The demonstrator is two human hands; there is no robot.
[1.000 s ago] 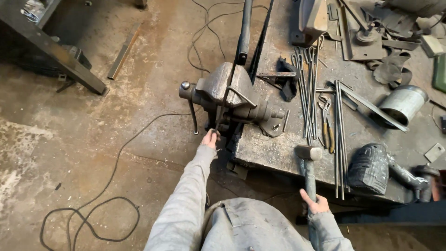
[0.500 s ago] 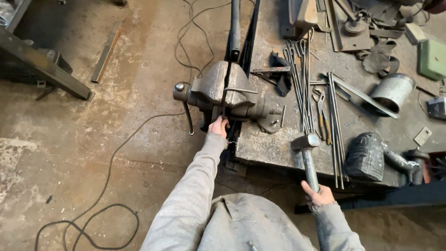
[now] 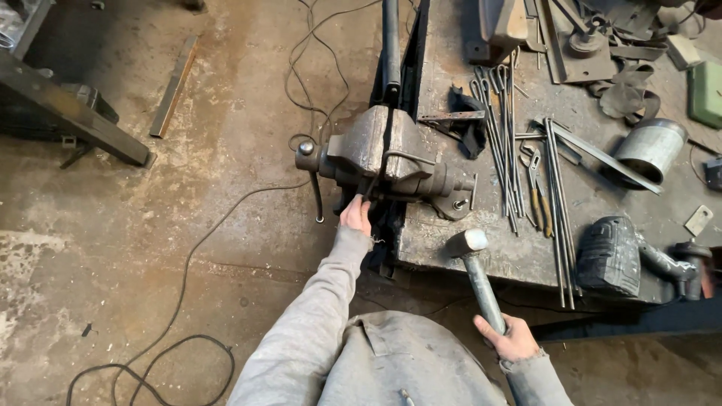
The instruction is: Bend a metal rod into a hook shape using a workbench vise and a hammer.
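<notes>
Since before, my left hand (image 3: pixel 356 215) moved up to the vise (image 3: pixel 387 156).
Its fingers touch the vise at the counter's (image 3: pixel 429 244) left edge; right hand (image 3: pixel 514 338) fingers grip the hammer (image 3: pixel 477 278).

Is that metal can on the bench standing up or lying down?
Lying down. The can rests on its side on the bench, its round wall upward, beside a flat metal bar.

vise (image 3: pixel 383 154): dull rust-brown and grey
hammer (image 3: pixel 475 274): pale grey head, darker grey handle
sleeves (image 3: pixel 316 316): light grey, smudged
bench (image 3: pixel 451 240): dark grey-brown, scuffed
pliers (image 3: pixel 540 199): yellow-orange handles
can (image 3: pixel 650 149): silvery grey
box (image 3: pixel 707 92): green
floor (image 3: pixel 150 225): mottled brown and pale patches
cable (image 3: pixel 173 301): black
</notes>
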